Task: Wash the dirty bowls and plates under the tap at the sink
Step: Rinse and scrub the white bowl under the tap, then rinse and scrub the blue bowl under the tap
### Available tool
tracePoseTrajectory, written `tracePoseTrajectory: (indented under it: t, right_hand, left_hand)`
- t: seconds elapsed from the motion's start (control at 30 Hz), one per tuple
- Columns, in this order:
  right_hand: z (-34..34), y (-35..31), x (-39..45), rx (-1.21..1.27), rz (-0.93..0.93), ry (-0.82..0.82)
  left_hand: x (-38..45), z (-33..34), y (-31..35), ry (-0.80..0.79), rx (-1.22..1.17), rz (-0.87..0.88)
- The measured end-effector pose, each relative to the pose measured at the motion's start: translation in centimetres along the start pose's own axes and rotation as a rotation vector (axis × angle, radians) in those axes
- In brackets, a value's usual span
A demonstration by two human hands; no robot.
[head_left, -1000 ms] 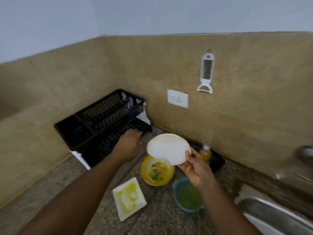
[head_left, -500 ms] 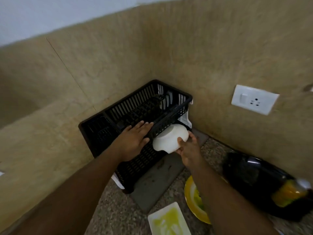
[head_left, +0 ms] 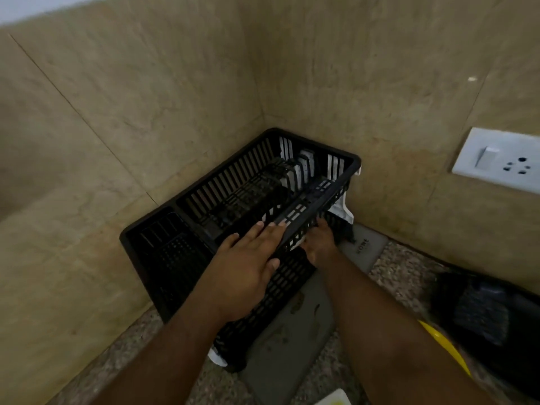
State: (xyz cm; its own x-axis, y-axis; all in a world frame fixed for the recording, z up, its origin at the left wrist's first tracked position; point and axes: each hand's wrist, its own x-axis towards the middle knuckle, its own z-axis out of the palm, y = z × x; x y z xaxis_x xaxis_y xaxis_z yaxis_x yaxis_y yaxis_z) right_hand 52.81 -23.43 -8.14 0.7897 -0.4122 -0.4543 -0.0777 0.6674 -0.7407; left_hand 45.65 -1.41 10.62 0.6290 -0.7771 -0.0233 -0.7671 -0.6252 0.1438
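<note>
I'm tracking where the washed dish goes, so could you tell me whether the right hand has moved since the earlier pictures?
Yes. The right hand has gone in under the black rack's raised front rail.

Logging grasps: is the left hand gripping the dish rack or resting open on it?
Open: the left hand lies with straight fingers across the dish rack's near rim.

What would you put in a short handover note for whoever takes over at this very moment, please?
Left hand: open, flat on the front rim of the black dish rack.
Right hand: reaching under that rim. Its fingers are hidden and a white sliver shows beside them, so the grip is unclear.
Counter: the edge of a yellow plate and a white dish with yellow smears, near the frame's bottom.
Done: cannot tell.
Left: at least the smeared white dish needs washing; the sink is out of view.
</note>
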Motion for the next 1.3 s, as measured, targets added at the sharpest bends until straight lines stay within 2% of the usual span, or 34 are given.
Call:
tracePoseTrajectory:
  t: [0.17,0.23,0.4,0.53,0.63,0.77,0.83,0.97,1.03,1.1,1.2,1.23,1.3]
  right_hand:
    - [-0.4,1.3,3.9,-0.344,-0.002,0.191]
    - [-0.4,2.0,4.9,-0.395,-0.043,0.264]
    - [1.6,-1.6,-1.6,-0.613,-0.077,0.34]
    - [1.1,-3.0,-6.3,-0.65,-0.138,0.299]
    - [0.3,-3.6,-11.3,-0.678,-0.189,0.233]
    - [-3.2,-4.8,-19.8,-0.852,-0.285,0.152]
    - [-6.3,-5.1,-23.9,-0.977,-0.326,0.164]
    - [-15.1,-5.4,-31.0,-1.107,-0.234,0.23]
    - [-19.7,-5.7,-34.5,-1.286,-0.226,0.331]
    - [-24.1,-5.8,-37.3,-1.522,-0.24,0.487]
    - [-28.9,-6.5,-41.0,-1.62,0.003,0.717]
    - [-30.1,-6.6,-41.7,-1.564,0.103,0.736]
    - [-32.2,-6.5,-42.4,-1.438,0.233,0.675]
  left_hand:
    - [0.3,0.4,-0.1,0.008,0.016,0.004]
    - [0.4,0.3,0.0,0.004,0.024,0.0]
    - [0.2,0.3,0.3,0.03,0.03,0.01]
    - [0.3,0.3,0.6,0.042,0.082,0.041]
    - [-0.3,-0.3,1.1,0.082,0.141,0.133]
    - [-1.8,0.1,4.1,0.127,0.252,0.249]
    - [-2.7,1.5,7.3,0.123,0.19,0.262]
    - [-4.8,7.9,14.7,0.054,-0.089,0.237]
    - [-6.1,11.1,18.8,-0.034,-0.276,0.18]
    - [-7.1,13.2,23.1,-0.176,-0.364,0.142]
    - [-7.8,15.4,28.7,-0.338,-0.517,0.043]
    - [-8.0,15.8,30.3,-0.359,-0.57,0.0]
    - [-8.3,16.6,32.8,-0.357,-0.651,-0.107]
